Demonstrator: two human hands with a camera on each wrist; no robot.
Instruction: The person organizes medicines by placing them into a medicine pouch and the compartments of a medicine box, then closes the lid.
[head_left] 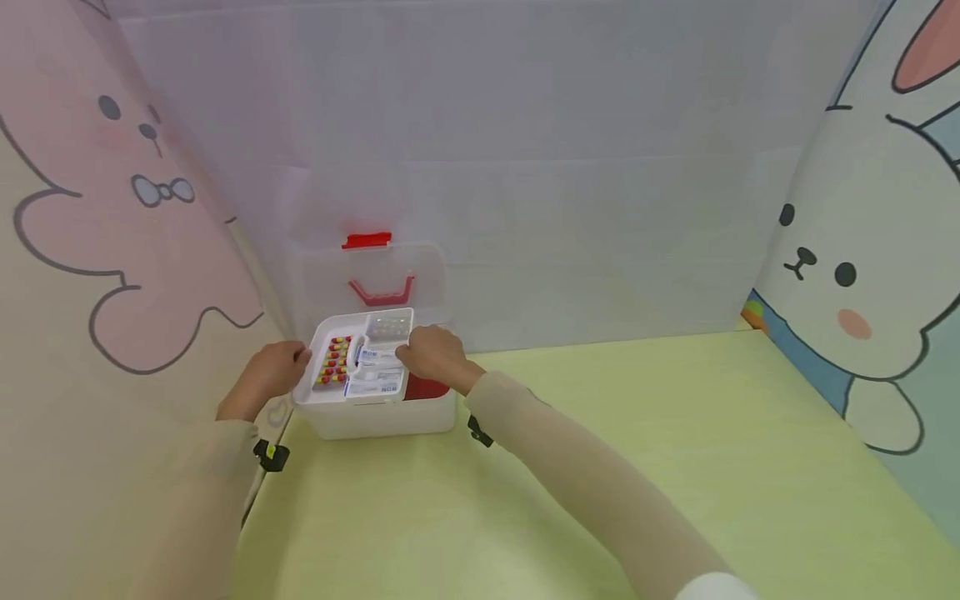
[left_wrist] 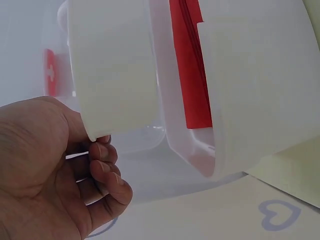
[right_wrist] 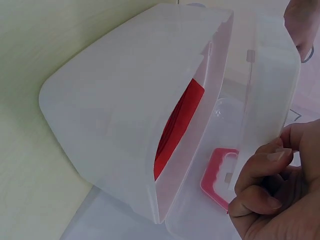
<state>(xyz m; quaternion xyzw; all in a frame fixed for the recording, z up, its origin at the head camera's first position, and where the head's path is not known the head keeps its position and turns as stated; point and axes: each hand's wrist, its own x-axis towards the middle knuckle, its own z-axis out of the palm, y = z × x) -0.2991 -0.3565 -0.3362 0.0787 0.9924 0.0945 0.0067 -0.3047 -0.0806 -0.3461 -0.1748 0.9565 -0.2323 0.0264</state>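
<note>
A white medicine-box tray [head_left: 321,343] is raised above a white box [head_left: 375,423], with a gap between them in both wrist views. My left hand [head_left: 272,371] pinches the tray's left edge with thumb and fingers. At the opposite edge, my right hand [head_left: 435,354] grips the tray. In the tray lie red-and-yellow capsules [head_left: 333,361] and white packs with blue print [head_left: 373,385]; a clear-covered compartment [head_left: 388,327] sits at its back. Below, a folded red item [right_wrist: 180,125] is inside the box. The tray's white underside [left_wrist: 112,70] faces the left wrist camera.
The box's clear lid [head_left: 427,271] stands open against the back wall, with a red handle [head_left: 384,297] and red latch [head_left: 367,240]. A pale green tabletop [head_left: 637,450] extends right. Walls with cartoon animals stand left and right; the left one is close to my left hand.
</note>
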